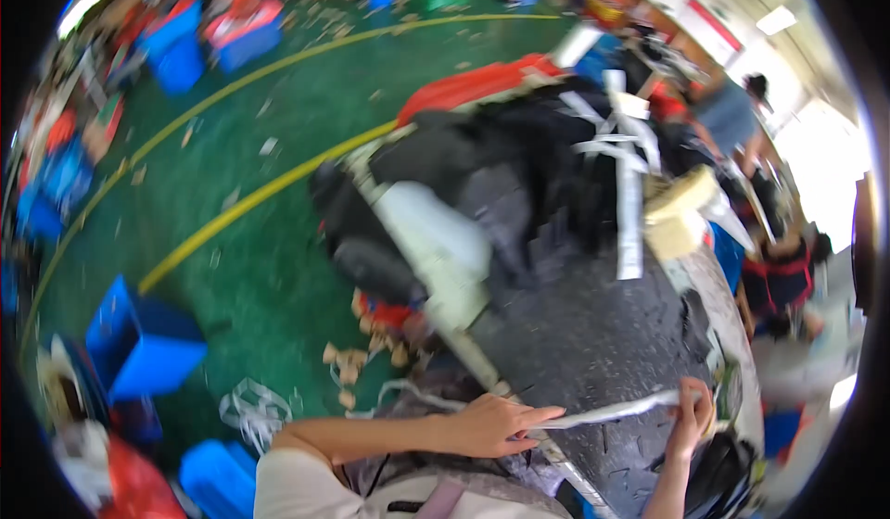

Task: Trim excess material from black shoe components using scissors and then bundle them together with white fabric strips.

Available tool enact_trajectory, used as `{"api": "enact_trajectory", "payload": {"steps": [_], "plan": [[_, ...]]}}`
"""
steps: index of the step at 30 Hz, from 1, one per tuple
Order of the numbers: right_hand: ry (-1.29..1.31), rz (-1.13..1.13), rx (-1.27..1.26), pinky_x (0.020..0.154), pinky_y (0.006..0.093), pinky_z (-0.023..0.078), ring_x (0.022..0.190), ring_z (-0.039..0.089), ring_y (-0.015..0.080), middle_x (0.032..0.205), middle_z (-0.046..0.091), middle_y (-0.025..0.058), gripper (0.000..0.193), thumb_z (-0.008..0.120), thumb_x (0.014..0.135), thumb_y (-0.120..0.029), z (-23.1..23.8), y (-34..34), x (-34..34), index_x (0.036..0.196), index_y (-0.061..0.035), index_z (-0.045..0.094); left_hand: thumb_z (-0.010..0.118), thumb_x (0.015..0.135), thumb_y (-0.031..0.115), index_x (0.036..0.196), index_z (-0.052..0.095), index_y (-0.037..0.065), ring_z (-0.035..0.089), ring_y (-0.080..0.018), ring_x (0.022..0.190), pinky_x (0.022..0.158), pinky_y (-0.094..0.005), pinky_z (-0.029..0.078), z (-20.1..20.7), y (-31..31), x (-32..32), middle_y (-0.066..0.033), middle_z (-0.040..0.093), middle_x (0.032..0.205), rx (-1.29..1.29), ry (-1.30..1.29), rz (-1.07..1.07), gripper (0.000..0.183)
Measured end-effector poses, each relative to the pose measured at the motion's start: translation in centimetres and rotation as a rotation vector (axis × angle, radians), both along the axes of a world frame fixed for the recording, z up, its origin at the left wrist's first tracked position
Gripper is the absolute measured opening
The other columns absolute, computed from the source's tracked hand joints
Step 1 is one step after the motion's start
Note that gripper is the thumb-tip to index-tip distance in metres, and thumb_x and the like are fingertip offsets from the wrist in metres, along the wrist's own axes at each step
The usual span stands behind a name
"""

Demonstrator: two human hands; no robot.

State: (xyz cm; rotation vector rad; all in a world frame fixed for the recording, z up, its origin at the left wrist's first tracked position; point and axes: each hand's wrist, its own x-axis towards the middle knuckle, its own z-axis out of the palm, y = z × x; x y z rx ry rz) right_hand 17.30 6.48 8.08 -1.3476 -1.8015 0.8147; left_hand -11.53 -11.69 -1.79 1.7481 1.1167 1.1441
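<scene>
A narrow white strip (616,414) stretches between my two hands, low over the dark tabletop. My left hand (501,425) is closed on it near the table's front-left edge, with the index finger reaching along the strip. The strip's loose tail (408,388) runs out to the left beyond that hand, over my lap. At the right, my right hand (688,415) pinches the other end between thumb and fingers. Motion blur softens the whole view, and whether the strip is tape or fabric cannot be told.
Dark fabric (464,162) heaps over the table's far side. White strips (629,195) and a pale yellow block (681,213) lie at the far right. Blue bins (144,343) and tangled white strips (255,412) are on the green floor at left. A person (728,116) is beyond the table.
</scene>
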Motion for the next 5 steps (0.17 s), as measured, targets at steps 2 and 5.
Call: {"api": "enact_trajectory", "payload": {"steps": [2,5], "plan": [[-0.283,0.110,0.071,0.050,0.0228,0.043,0.058,0.061,0.0123,0.075,0.065,0.0036,0.016,0.056,0.090,-0.015,-0.6,0.1,2.8,0.093,-0.0028,0.066,0.060,0.089,0.032,0.129,0.051,0.003,0.062,-0.0349,0.089,0.076,-0.0435,0.049,-2.6,-2.1,-0.6,-0.0171,0.063,0.092,0.006,0.090,-0.130,0.051],[-1.306,0.512,0.188,0.053,0.0337,0.047,0.056,0.062,0.0190,0.076,0.067,0.0068,0.011,0.061,0.082,-0.017,-2.5,3.2,7.2,0.082,-0.0074,0.066,0.051,0.096,0.033,0.121,0.056,-0.001,0.057,-0.0351,0.103,0.090,-0.0424,0.046,-10.2,-6.8,1.5,-0.0201,0.059,0.107,-0.078,0.037,-0.088,0.043]]}}
